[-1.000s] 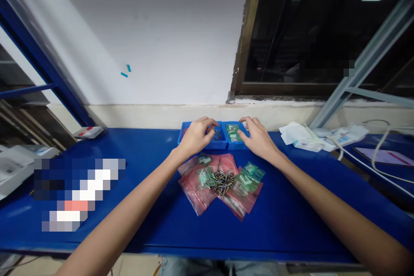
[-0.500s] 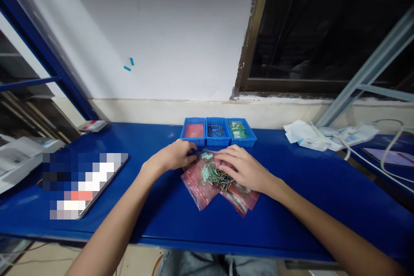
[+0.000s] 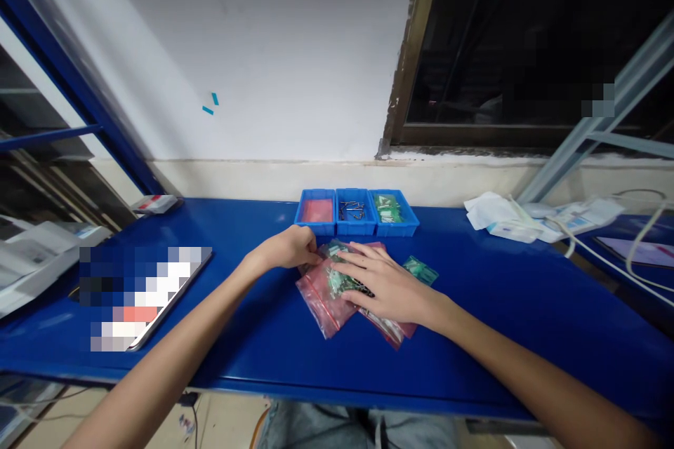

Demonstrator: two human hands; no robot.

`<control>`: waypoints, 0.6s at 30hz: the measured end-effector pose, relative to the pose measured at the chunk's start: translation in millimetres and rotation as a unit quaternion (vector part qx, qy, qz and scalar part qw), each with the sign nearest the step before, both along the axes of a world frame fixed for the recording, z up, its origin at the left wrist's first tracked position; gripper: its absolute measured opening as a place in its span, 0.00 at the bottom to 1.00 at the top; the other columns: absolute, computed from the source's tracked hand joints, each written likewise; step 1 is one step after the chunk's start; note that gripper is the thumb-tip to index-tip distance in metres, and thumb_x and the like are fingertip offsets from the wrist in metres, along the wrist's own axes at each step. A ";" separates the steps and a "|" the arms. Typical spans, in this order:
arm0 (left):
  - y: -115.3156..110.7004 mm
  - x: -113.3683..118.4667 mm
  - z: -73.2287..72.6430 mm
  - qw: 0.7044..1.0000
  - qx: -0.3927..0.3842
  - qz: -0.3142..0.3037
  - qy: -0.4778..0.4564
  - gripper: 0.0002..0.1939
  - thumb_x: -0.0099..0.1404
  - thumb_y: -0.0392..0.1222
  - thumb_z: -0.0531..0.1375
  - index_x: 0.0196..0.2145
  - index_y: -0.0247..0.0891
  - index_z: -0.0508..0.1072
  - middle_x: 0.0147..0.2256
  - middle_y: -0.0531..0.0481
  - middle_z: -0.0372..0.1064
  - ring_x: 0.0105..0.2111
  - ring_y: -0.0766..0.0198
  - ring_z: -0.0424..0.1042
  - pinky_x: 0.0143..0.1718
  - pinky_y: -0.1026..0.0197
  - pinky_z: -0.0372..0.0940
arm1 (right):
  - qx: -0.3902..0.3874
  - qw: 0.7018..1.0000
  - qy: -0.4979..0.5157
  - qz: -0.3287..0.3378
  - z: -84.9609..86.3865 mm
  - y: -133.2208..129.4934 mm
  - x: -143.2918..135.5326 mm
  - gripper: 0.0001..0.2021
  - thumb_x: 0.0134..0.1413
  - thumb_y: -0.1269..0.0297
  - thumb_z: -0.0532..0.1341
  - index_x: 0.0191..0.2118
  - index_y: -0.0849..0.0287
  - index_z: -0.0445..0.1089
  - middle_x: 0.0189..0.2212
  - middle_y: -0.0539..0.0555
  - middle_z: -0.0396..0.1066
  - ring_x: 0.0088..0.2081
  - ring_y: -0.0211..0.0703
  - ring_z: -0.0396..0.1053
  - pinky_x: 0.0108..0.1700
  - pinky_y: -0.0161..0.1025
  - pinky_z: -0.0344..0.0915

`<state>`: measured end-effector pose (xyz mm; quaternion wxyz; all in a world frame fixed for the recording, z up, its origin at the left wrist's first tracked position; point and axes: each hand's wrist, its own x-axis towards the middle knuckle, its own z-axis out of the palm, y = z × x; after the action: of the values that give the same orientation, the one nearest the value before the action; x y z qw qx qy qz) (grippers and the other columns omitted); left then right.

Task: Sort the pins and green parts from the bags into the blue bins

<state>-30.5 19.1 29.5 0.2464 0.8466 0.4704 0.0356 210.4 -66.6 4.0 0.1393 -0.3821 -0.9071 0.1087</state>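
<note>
On the blue bench lies a pile of pinkish zip bags (image 3: 322, 305) with small metal pieces and green packets on top. My right hand (image 3: 390, 284) rests palm down over the pile, its fingers spread across the bags and covering most of the metal pieces. At the pile's left edge my left hand (image 3: 292, 249) is closed, with thumb and fingertips pinching a corner of a zip bag. A green packet (image 3: 420, 271) lies just beyond my right wrist.
Behind the pile stand three blue bins: one with pink bags (image 3: 317, 210), one with loose screw-like pieces (image 3: 352, 210), one with green packets (image 3: 388, 209). A blurred flat object (image 3: 158, 295) lies left. White packaging (image 3: 513, 217) and cables sit at right.
My right hand has moved left and flattened over the pile, uncovering the green packet at its right. The left hand has curled tighter at the bag's edge.
</note>
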 end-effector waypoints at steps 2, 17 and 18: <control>1.1 -0.5 0.3 1.000 -0.013 -0.002 -0.026 0.06 0.54 0.41 0.63 0.26 0.36 0.75 0.23 0.50 0.72 0.24 0.63 0.69 0.24 0.64 0.57 | -0.002 1.000 0.002 0.000 0.1 -0.4 -0.1 0.24 0.65 0.53 0.56 0.65 0.44 0.59 0.66 0.52 0.56 0.69 0.59 0.44 0.64 0.62 0.50; -4.5 -8.5 17.6 0.970 0.055 0.061 -0.229 0.18 0.59 0.49 0.65 0.42 0.36 0.70 0.34 0.48 0.72 0.30 0.64 0.70 0.29 0.64 0.63 | 0.060 0.998 0.023 0.001 0.5 0.5 1.6 0.21 0.66 0.51 0.55 0.60 0.52 0.67 0.61 0.60 0.63 0.63 0.57 0.55 0.61 0.57 0.57; -5.0 -7.8 19.6 0.965 0.066 0.063 -0.246 0.18 0.59 0.48 0.65 0.42 0.36 0.71 0.35 0.48 0.73 0.31 0.63 0.70 0.30 0.64 0.63 | 0.059 0.998 0.023 0.001 0.8 0.6 1.3 0.21 0.66 0.51 0.54 0.59 0.53 0.67 0.60 0.60 0.64 0.62 0.56 0.56 0.61 0.56 0.57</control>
<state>-38.3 14.1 49.1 0.2954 0.7947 0.4448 0.2888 211.7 -66.0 4.8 0.1823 -0.3697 -0.9089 0.0637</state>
